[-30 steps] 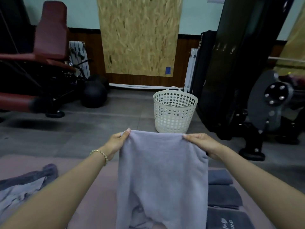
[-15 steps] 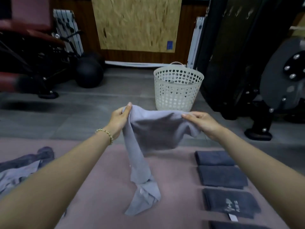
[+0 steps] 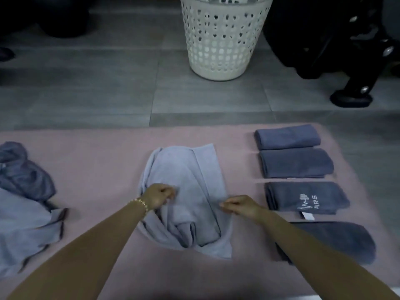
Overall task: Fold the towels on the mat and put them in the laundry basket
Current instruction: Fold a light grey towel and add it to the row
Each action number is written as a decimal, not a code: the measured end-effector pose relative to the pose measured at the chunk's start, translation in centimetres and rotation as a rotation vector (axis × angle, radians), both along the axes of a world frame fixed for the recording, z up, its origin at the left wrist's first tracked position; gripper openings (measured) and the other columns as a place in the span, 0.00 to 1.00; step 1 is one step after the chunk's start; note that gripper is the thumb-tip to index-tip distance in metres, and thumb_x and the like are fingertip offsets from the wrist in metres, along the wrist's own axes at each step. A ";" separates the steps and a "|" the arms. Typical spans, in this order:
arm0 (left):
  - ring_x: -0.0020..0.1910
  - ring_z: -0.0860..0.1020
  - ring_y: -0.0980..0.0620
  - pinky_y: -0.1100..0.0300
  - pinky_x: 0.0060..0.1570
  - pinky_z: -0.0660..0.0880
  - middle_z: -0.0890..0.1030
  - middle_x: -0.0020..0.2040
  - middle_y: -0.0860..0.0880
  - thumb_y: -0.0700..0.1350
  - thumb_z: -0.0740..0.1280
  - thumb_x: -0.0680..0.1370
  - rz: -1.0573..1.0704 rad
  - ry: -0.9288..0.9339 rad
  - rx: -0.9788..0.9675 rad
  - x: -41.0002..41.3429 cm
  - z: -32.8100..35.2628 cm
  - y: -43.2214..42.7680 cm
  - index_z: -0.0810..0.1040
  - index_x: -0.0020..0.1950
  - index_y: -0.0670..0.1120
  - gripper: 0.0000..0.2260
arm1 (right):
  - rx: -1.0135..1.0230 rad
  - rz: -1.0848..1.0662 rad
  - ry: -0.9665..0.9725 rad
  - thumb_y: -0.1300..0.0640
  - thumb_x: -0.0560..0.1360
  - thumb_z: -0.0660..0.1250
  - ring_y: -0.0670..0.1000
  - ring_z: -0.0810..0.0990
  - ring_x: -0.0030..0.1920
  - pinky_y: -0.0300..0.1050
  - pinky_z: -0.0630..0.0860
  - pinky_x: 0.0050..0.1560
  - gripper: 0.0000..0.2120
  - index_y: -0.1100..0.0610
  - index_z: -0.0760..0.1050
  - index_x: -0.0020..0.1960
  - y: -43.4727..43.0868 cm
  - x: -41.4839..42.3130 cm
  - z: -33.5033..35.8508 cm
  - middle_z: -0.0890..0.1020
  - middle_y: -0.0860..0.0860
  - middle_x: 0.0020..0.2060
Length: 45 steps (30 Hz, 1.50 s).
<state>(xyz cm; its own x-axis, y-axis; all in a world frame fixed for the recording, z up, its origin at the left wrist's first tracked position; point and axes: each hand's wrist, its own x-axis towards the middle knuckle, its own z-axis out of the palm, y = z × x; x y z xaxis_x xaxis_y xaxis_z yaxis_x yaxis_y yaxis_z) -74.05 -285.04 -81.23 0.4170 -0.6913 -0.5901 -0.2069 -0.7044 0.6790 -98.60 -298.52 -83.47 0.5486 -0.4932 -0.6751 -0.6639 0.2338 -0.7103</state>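
1. The pale towel point(image 3: 186, 191) lies rumpled in the middle of the pink mat point(image 3: 97, 161). Its long axis runs near to far, and it is bunched at the near end.
2. The left hand point(image 3: 159, 194) is on its left half, fingers curled into the cloth. The right hand point(image 3: 240, 205) pinches the right edge. It's blurry, but both look clamped.
3. It's soft, limp terry and probably wants spreading sideways first.
4. The folded dark towels point(image 3: 296, 163) line the right, with the perforated white laundry basket point(image 3: 223, 40) beyond.

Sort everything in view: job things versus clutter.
Job: pale lilac towel held by left hand and right hand; pink mat; four folded dark grey towels; crumpled towel heap; white perforated plastic basket.
Clutter: black machine foot; grey tiled floor.
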 end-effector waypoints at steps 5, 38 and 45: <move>0.45 0.76 0.48 0.61 0.49 0.69 0.79 0.46 0.44 0.45 0.63 0.79 -0.120 -0.197 -0.202 0.1 -3.7 -6.4 0.77 0.49 0.42 0.07 | -0.161 -0.340 -0.045 0.65 0.73 0.70 0.38 0.76 0.29 0.26 0.72 0.30 0.10 0.67 0.79 0.53 -2.1 1.2 -4.0 0.80 0.53 0.41; 0.31 0.66 0.60 0.65 0.32 0.64 0.70 0.30 0.57 0.50 0.57 0.82 -0.352 -0.072 -0.704 -5.5 9.5 -28.6 0.74 0.44 0.46 0.12 | 0.149 -0.096 -0.252 0.60 0.71 0.73 0.46 0.79 0.59 0.43 0.74 0.62 0.20 0.53 0.76 0.62 -5.8 -7.9 5.3 0.82 0.47 0.57; 0.43 0.71 0.51 0.59 0.39 0.68 0.75 0.37 0.48 0.47 0.57 0.82 -0.156 -0.134 -0.710 -12.8 5.1 -33.0 0.76 0.48 0.41 0.12 | 0.093 -0.334 -0.239 0.43 0.53 0.82 0.53 0.82 0.54 0.44 0.79 0.53 0.34 0.59 0.82 0.54 -7.5 -19.9 8.1 0.84 0.55 0.53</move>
